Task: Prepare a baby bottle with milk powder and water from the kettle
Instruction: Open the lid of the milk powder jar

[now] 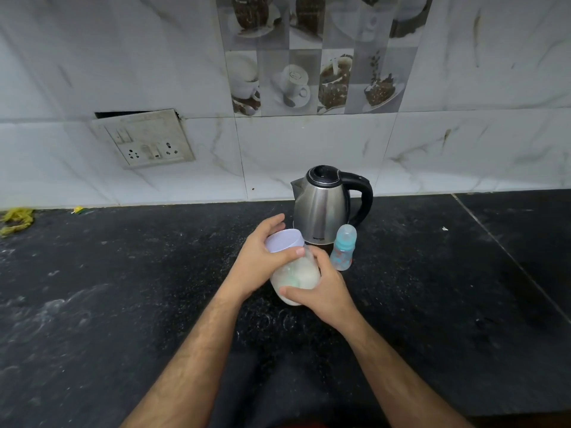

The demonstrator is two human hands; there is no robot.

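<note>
Nearest, two bare forearms reaching in over the dark speckled counter [123,304] and meeting just in front of the kettle. Right hand [327,288] curled round the lower body of a clear jar [298,278] of pale milk powder, thumb across its near side. Left hand [262,254] wrapped over the jar's white lid [282,240], thumb pinching the lid's near edge, fingers arched over the far rim. Jar tilted, long axis leaning up and to the left of the kettle, lid end toward the wall, base toward the body; whether the base touches the counter hidden by the right hand. Something greenish inside the powder, too blurred to name. Just right of the jar and at the kettle's front, a baby bottle [343,248] standing upright, teal collar, clear cap on, long axis vertical, apart from both hands. Behind, the steel kettle [321,205] upright, spout to the left, black handle to the right, lid down. Far left of the kettle, a yellow-green scrap [15,220] at the counter's back edge. Beyond the kettle, a marbled tile wall [463,143] with a socket plate [145,140] up to the left.
</note>
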